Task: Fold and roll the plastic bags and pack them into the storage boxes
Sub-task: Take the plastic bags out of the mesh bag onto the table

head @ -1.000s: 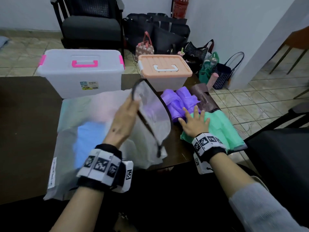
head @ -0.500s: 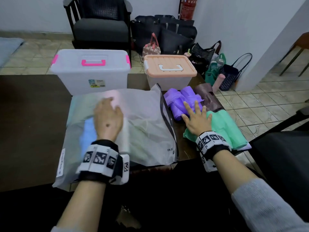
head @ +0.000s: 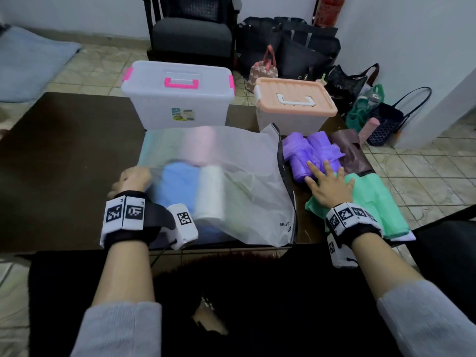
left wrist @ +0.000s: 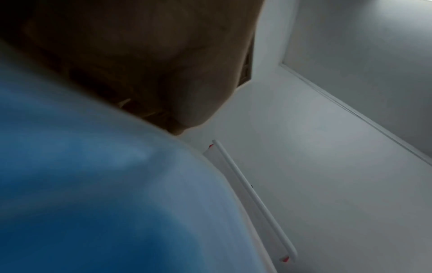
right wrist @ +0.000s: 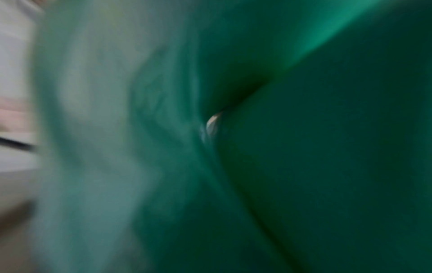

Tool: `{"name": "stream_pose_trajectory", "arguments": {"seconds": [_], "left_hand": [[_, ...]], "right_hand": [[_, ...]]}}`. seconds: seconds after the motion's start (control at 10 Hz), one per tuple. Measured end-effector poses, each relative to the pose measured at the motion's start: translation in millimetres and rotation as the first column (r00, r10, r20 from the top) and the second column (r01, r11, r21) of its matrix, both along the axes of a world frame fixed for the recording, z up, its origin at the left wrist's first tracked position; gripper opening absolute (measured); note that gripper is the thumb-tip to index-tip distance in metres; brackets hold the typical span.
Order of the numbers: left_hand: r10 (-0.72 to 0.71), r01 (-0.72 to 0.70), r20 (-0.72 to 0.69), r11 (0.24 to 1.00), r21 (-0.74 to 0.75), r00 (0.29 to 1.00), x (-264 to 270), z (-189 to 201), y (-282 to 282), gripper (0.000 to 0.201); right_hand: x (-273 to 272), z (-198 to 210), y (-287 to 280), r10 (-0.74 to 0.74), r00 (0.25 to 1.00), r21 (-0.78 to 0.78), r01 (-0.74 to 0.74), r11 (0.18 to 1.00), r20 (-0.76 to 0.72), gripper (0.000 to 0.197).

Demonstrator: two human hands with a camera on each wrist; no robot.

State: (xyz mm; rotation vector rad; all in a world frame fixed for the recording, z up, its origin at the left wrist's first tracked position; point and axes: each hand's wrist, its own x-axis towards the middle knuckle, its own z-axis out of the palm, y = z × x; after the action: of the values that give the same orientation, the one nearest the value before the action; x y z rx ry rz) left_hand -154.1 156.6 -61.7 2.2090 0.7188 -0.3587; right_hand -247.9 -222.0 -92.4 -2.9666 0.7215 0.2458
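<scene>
Right hand: your right hand (head: 328,185) is lying flat with fingers spread and straight, pressing on the green bag (head: 376,202), fingertips touching the purple bags (head: 313,154).
Left hand: your left hand (head: 134,179) is blurring at the 9 o'clock edge of the translucent bag (head: 239,181); you cannot tell whether its fingers are curling on it.
Bags: the translucent bag is lying spread at the table's (head: 59,161) centre.
Boxes: at 12 o'clock the clear box (head: 177,99) and, at 1 o'clock, the orange-lidded box (head: 293,104) are standing lidded.
Around: a brown bag (head: 350,153) is lying beside the purple ones.
</scene>
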Motion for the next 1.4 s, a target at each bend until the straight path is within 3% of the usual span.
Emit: {"name": "stream_pose_trajectory", "arguments": {"seconds": [0.1, 0.3, 0.4, 0.6, 0.8, 1.0, 1.4], "left_hand": [[0.096, -0.097, -0.016, 0.995, -0.038, 0.995, 4, 0, 4, 0.058], [0.189, -0.166, 0.135, 0.972, -0.165, 0.973, -4, -1, -9, 0.042], [0.248, -0.193, 0.262, 0.957, -0.218, 0.933, -11, 23, -30, 0.04], [0.29, -0.09, 0.421, 0.897, -0.433, 0.859, -24, 64, -65, 0.034], [0.303, 0.052, 0.467, 0.793, -0.607, 0.831, -29, 107, -116, 0.023], [0.327, 0.138, 0.489, 0.702, -0.698, 0.809, -32, 147, -156, 0.034], [0.4, 0.261, 0.525, 0.55, -0.793, 0.751, -15, 190, -161, 0.027]], "right_hand": [[0, 3, -1, -0.02, 1.0, 0.036, 0.019, 0.999, 0.014, 0.051], [1, 4, -1, -0.017, 0.999, 0.051, 0.015, 0.999, 0.039, 0.05], [0, 5, -1, -0.016, 0.999, 0.059, 0.014, 0.998, 0.037, 0.051], [-1, 4, -1, -0.021, 0.998, 0.054, 0.018, 0.998, 0.052, 0.05], [-1, 3, -2, -0.027, 0.998, 0.05, 0.024, 0.998, 0.061, 0.049], [-2, 2, -3, -0.029, 0.997, 0.048, 0.026, 0.999, 0.067, 0.048], [-3, 0, -4, -0.02, 0.998, 0.016, 0.019, 1.0, 0.053, 0.048]]}}
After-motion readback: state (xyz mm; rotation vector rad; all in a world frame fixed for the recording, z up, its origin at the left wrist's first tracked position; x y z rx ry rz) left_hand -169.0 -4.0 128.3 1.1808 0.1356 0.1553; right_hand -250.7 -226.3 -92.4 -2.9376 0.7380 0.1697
